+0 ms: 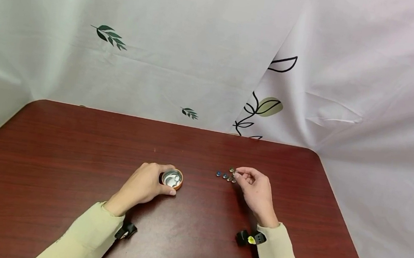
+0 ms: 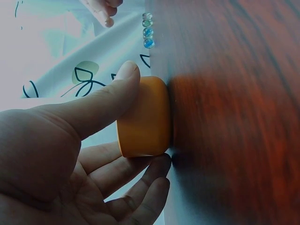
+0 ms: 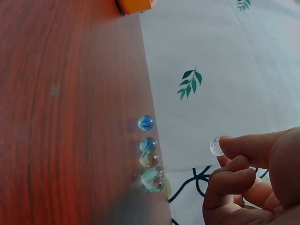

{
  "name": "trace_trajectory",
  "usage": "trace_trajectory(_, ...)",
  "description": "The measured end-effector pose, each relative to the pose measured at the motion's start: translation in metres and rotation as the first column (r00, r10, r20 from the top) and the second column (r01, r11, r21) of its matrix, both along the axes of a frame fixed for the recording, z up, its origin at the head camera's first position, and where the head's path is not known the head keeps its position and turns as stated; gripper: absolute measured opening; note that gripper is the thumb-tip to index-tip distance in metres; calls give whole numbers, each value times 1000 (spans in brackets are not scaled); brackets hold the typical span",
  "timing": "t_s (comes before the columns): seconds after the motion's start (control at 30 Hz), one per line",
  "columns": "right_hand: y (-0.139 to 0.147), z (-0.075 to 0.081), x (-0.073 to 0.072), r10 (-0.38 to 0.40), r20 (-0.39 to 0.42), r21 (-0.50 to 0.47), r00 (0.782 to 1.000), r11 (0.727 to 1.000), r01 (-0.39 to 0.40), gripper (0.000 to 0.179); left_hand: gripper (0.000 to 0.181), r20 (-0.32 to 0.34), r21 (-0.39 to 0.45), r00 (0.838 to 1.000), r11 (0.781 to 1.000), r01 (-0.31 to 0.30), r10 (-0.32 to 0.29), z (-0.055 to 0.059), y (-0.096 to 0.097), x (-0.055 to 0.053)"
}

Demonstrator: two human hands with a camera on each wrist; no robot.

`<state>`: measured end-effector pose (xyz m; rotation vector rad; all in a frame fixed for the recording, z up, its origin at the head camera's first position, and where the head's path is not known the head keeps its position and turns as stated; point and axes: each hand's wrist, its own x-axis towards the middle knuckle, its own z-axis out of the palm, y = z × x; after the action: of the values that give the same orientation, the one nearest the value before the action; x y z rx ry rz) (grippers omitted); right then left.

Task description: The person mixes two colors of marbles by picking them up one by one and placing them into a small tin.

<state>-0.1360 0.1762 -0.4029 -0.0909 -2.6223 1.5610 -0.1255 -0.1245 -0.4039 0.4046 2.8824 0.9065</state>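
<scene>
My left hand (image 1: 146, 183) grips a small round orange tin (image 2: 147, 117), thumb on one side and fingers on the other. The tin stands upright on the table, its open top facing up and its inside (image 1: 171, 179) silvery and shiny. Between thumb and fingertip, my right hand (image 1: 257, 193) pinches a clear glass marble (image 3: 216, 146), raised off the tabletop. Several more marbles lie close together by that hand; a blue marble (image 3: 146, 123) sits at the left end of the group, and a clear greenish marble (image 3: 153, 178) is among the others.
The dark red wooden table (image 1: 187, 237) has rounded far corners. Behind it hangs a pale curtain (image 1: 169, 56) with leaf prints, also running along the right side. A black wrist device (image 1: 127, 230) is on the left sleeve, another (image 1: 250, 238) on the right.
</scene>
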Motion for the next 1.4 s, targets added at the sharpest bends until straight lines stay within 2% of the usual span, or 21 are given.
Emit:
trace_trajectory(0.53, -11, 8, 4, 53, -27, -7, 998, 999, -53, 11, 52, 28, 2, 1000, 1000, -9, 9, 1, 0, 1)
trace_trajectory(1.4, -39, 10, 8, 159, -85, -10, 984, 987, -160, 9, 55, 23, 3, 1000, 1000, -21, 20, 1, 1, 1)
